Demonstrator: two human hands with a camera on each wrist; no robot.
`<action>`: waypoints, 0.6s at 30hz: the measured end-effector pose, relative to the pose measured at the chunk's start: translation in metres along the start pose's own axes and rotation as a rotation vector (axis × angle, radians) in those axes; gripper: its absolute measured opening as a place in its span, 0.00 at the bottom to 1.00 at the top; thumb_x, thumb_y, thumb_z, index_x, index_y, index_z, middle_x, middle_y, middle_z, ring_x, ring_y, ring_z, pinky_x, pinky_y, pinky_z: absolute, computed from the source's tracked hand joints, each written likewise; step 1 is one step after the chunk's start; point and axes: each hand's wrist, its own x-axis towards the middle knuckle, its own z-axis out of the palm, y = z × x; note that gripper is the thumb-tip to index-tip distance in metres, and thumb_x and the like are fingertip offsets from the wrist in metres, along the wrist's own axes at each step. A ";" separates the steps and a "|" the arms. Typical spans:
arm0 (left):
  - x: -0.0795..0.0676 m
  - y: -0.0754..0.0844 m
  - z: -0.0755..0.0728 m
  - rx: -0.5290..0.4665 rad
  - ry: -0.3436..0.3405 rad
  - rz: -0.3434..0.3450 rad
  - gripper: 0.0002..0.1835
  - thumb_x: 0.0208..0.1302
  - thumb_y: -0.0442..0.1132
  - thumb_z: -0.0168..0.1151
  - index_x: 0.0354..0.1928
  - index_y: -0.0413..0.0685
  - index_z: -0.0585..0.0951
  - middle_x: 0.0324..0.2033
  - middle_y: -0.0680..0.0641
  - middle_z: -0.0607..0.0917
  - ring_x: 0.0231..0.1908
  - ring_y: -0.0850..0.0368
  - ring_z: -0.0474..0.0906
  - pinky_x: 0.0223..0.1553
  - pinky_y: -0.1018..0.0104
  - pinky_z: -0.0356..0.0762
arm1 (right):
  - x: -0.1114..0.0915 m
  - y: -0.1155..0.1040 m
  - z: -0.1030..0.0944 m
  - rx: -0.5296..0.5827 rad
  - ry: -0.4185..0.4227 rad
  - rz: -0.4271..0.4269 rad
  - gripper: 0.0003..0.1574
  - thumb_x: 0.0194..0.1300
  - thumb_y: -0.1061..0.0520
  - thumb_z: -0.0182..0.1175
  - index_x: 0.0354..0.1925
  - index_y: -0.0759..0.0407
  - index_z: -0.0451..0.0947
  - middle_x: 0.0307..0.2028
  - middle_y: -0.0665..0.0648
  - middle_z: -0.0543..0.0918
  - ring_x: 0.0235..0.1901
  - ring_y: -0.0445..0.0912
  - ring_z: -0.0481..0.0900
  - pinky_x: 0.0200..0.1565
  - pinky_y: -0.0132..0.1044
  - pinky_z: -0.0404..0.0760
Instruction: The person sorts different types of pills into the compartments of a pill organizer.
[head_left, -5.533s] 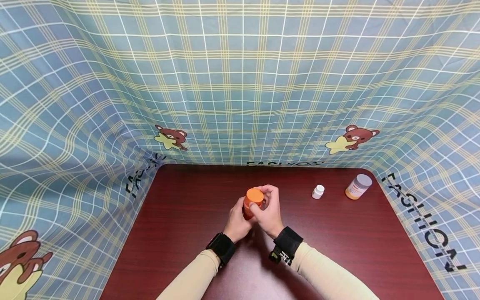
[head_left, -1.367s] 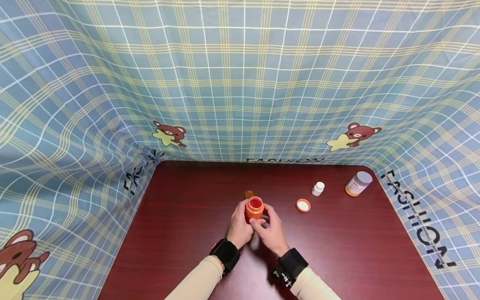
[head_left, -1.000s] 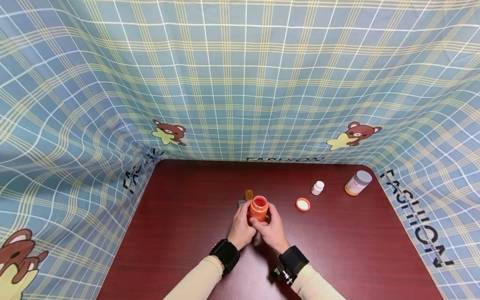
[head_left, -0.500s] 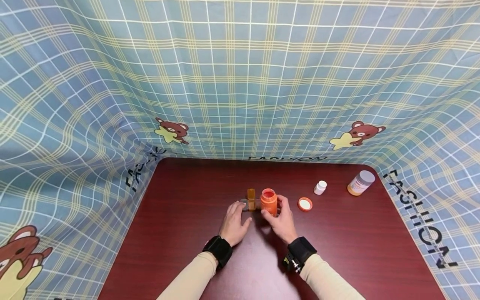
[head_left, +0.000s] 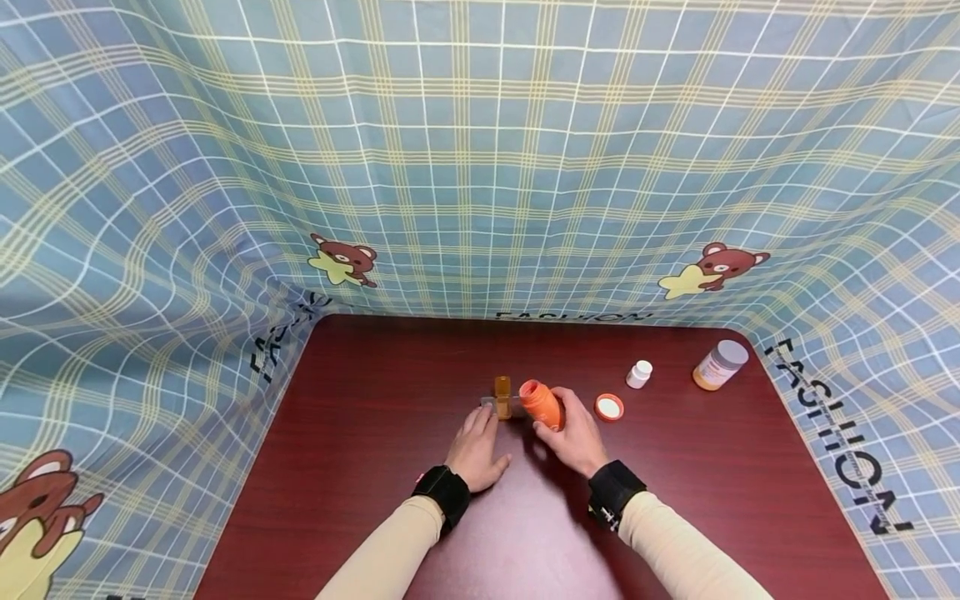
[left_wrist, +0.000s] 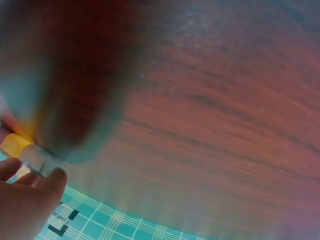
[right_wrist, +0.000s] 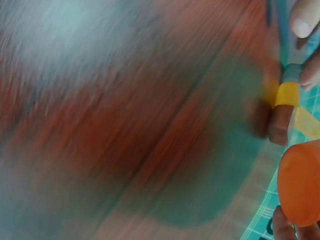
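Note:
My right hand [head_left: 573, 435] grips an orange bottle [head_left: 543, 406] without its lid. The bottle leans left, its mouth close to a small pill organizer [head_left: 503, 407] with an orange section whose flap is raised. In the right wrist view, the rounded base of the bottle [right_wrist: 300, 182] shows beside the organizer [right_wrist: 288, 94]. My left hand [head_left: 474, 450] lies with fingers extended, their tips at the left, clear end of the organizer. The left wrist view shows the left hand's fingers [left_wrist: 52, 185] at that clear end.
An orange screw lid [head_left: 609, 407] lies with its white inside up, right of my right hand. Behind it stand a small white bottle [head_left: 639, 374] and a larger grey-lidded jar [head_left: 721, 365]. Checked cloth [head_left: 480, 167] hangs around the dark red table [head_left: 375, 375].
The orange lid came off and now lies on the table. My left hand let go of the orange bottle and moved to the organizer; my right hand has tilted the bottle leftward.

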 end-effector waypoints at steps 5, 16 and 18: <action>0.001 0.002 -0.004 0.073 0.007 0.025 0.41 0.50 0.55 0.69 0.61 0.36 0.71 0.62 0.38 0.70 0.65 0.41 0.59 0.65 0.51 0.59 | 0.003 0.002 -0.003 -0.086 -0.056 -0.041 0.40 0.47 0.49 0.73 0.57 0.52 0.69 0.46 0.53 0.78 0.39 0.46 0.75 0.42 0.44 0.75; 0.001 0.002 -0.006 0.013 -0.063 0.039 0.42 0.51 0.52 0.68 0.65 0.36 0.67 0.64 0.36 0.66 0.67 0.41 0.58 0.63 0.53 0.64 | 0.017 0.004 -0.013 -0.231 -0.137 -0.215 0.39 0.45 0.52 0.72 0.58 0.54 0.73 0.41 0.52 0.75 0.34 0.45 0.72 0.35 0.40 0.74; 0.001 0.001 -0.006 0.015 -0.066 0.035 0.42 0.52 0.52 0.68 0.65 0.36 0.67 0.65 0.37 0.66 0.67 0.42 0.58 0.63 0.54 0.64 | 0.021 0.002 -0.015 -0.267 -0.159 -0.248 0.39 0.45 0.51 0.71 0.57 0.54 0.73 0.41 0.53 0.76 0.36 0.46 0.73 0.37 0.41 0.75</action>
